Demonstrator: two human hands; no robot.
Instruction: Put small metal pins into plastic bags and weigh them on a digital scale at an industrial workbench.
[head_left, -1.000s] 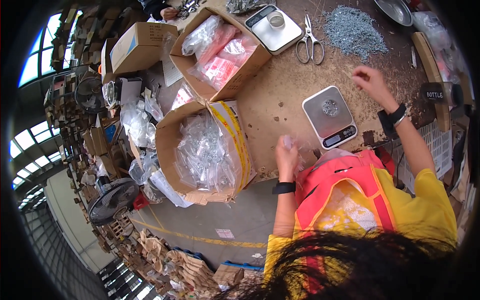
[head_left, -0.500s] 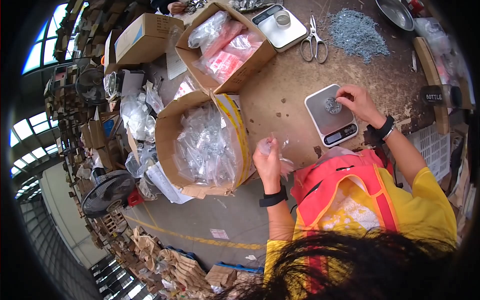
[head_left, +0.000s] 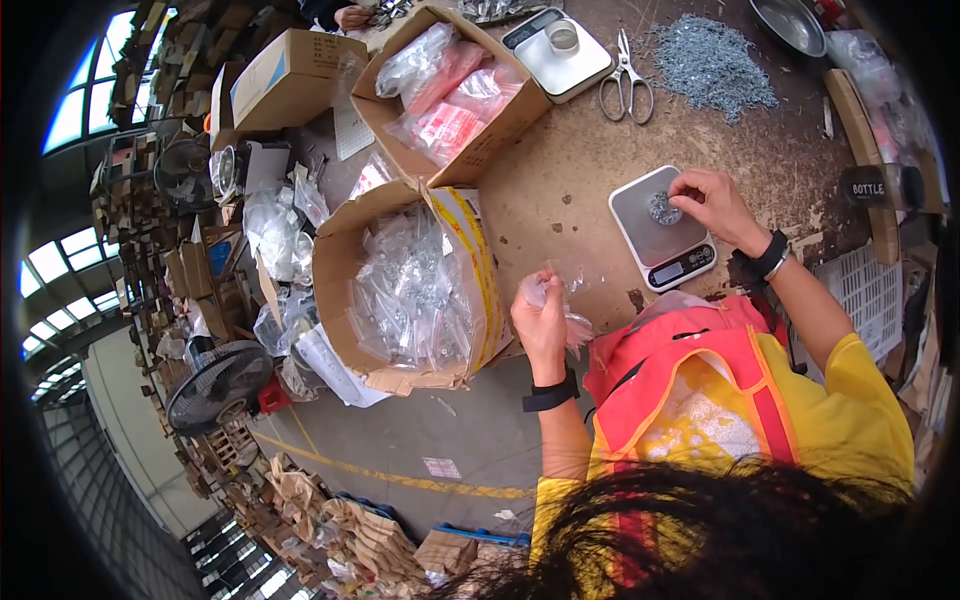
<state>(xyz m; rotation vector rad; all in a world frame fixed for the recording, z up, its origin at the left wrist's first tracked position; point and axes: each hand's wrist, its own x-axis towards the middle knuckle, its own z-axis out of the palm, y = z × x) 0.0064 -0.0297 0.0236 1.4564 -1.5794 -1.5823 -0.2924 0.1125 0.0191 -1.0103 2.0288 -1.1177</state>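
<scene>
My left hand [head_left: 541, 322] is closed round a bunch of thin clear plastic bags [head_left: 575, 328], whose loose ends stick out past the fingers beside the table's near edge. My right hand [head_left: 715, 205] reaches over a small digital scale [head_left: 690, 272] with thumb and fingertips pinched together. Those fingertips are at a small round heap of silvery metal pieces [head_left: 660, 211] on the scale's plate, which seems to sit in a clear cup. Whatever they pinch is too small to make out.
A carton [head_left: 332, 262] of filled clear bags stands left of my left hand, and another box [head_left: 480, 150] of bags lies beyond it. Scissors [head_left: 626, 85], a second scale [head_left: 575, 72] and a heap of small metal parts [head_left: 715, 65] are at the back. A person's hand [head_left: 353, 16] shows far off.
My left hand has shifted slightly right with the bags. My right fingertips have moved a little to the left over the metal pieces; the scale has stayed in place.
</scene>
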